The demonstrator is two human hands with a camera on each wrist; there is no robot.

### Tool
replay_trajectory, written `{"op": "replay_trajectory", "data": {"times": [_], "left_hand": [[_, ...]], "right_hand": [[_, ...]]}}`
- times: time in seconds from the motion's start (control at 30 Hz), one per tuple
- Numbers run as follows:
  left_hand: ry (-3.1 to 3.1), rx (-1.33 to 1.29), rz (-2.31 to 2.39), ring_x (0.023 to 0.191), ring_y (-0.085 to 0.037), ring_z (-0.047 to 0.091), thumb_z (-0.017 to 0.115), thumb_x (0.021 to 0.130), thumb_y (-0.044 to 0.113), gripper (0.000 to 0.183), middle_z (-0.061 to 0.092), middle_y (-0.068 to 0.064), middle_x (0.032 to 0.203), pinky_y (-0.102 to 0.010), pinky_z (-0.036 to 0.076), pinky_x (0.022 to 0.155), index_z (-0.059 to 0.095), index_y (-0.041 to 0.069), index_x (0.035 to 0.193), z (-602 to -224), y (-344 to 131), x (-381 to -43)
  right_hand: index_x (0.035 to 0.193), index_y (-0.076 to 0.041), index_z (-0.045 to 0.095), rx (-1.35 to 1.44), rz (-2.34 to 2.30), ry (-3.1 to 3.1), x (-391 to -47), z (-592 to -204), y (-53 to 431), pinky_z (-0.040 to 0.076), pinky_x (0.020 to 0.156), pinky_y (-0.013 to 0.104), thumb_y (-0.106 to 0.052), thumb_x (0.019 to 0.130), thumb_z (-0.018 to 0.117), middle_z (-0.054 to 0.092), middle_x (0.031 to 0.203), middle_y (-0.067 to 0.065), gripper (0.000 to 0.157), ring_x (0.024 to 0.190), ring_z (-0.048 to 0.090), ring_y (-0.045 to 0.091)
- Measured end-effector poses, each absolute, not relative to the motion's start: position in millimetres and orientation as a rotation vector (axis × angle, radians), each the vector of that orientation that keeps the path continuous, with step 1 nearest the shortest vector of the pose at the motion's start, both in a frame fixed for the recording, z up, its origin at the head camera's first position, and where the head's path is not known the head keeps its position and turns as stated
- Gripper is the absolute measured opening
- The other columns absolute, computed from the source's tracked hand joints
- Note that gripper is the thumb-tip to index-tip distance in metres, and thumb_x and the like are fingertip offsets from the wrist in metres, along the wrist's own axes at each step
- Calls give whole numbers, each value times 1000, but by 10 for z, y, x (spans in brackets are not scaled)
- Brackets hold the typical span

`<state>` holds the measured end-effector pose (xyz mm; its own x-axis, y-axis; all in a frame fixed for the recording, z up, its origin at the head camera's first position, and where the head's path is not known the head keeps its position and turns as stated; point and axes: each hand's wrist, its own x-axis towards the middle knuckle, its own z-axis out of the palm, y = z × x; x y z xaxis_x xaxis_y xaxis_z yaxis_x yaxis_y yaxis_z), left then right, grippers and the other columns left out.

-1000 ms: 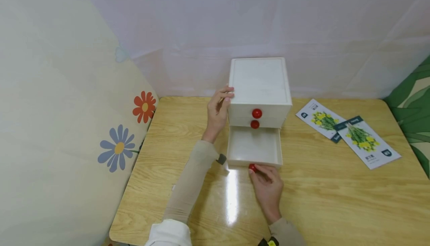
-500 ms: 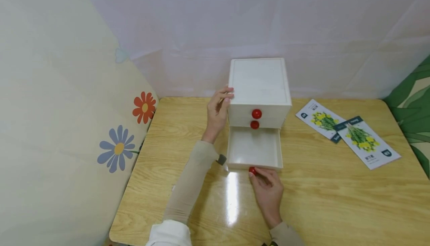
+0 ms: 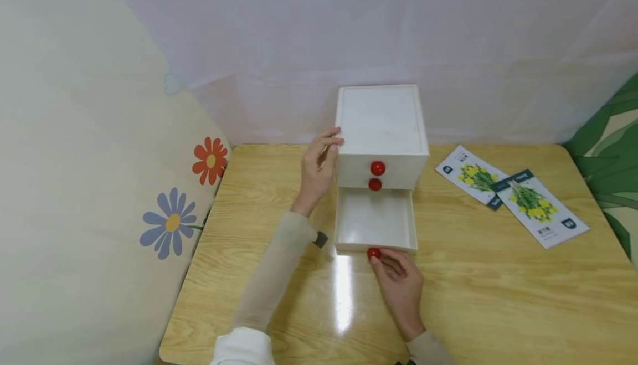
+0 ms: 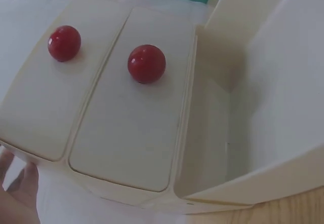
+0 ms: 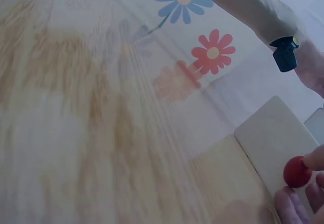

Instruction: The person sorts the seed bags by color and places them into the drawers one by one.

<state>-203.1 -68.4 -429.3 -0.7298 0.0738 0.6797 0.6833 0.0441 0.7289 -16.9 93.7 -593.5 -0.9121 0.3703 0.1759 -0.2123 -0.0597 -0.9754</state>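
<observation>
A white drawer box [image 3: 381,118] stands near the back of the table, with red round knobs on its fronts. Its two upper drawers are closed. The bottom drawer [image 3: 375,218] is pulled far out, its bare inside showing in the head and left wrist views. My left hand [image 3: 317,166] rests against the box's left side, fingertips over the top edge. At the bottom drawer's front, my right hand [image 3: 401,290] pinches its red knob [image 5: 297,172] between thumb and fingers. In the left wrist view, the upper knobs [image 4: 147,64] stand out from the closed fronts.
Two seed packets [image 3: 543,210] with yellow-flower pictures lie overlapping on the wooden table [image 3: 498,298], right of the box. A pale cloth [image 3: 279,32] hangs behind, and a flower-printed sheet [image 3: 99,188] covers the left side.
The bottom drawer has slid slightly farther toward me, with my right hand on its knob. My left hand stays at the box's side. The head view has shifted slightly.
</observation>
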Motion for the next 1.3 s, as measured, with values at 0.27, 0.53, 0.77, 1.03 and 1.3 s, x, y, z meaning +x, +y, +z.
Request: {"op": "replay_trajectory", "data": {"times": [0.27, 0.53, 0.77, 1.03, 1.3], "left_hand": [[-1973, -655, -1672, 125, -34, 56, 61, 96, 0, 21, 58, -21, 133, -41, 52, 104, 67, -5, 115, -4406, -710, -2019], [-2114, -600, -1415, 123, -23, 56, 65, 94, 13, 21, 62, -11, 129, -36, 54, 100, 69, 6, 114, -4363, -692, -1692], [-2117, -648, -1443, 116, -22, 56, 65, 90, 6, 23, 60, -13, 123, -42, 57, 89, 64, 2, 112, -4471, -568, -1413], [-2237, -851, -1469, 109, -24, 61, 65, 93, 8, 25, 62, -7, 119, -37, 58, 88, 61, 5, 117, -4628, -317, -1254], [-2405, -972, -1533, 112, -21, 59, 63, 97, 14, 29, 60, -10, 123, -36, 57, 93, 56, 8, 125, -4723, -150, -1145]], "right_hand": [[103, 3, 71, -104, 1968, -1936, -136, -5904, 1129, 60, 74, 21, 7, 82, 76, 69, 99, 20, 22, 85, 71, 10], [107, 5, 69, -71, 1933, -2007, -78, -5853, 1394, 59, 72, 20, 9, 84, 73, 70, 99, 4, 24, 87, 70, 7], [106, 5, 69, -86, 1886, -2034, -75, -5796, 1702, 59, 75, 21, 11, 85, 71, 70, 98, 6, 22, 86, 69, 9], [112, 1, 70, -252, 1698, -2101, -203, -5732, 2108, 56, 74, 13, 0, 90, 70, 71, 101, -2, 22, 89, 67, 3], [112, 10, 68, -297, 1532, -2050, -284, -5415, 2369, 54, 74, 8, 4, 89, 69, 71, 96, -13, 24, 88, 67, -2]]}}
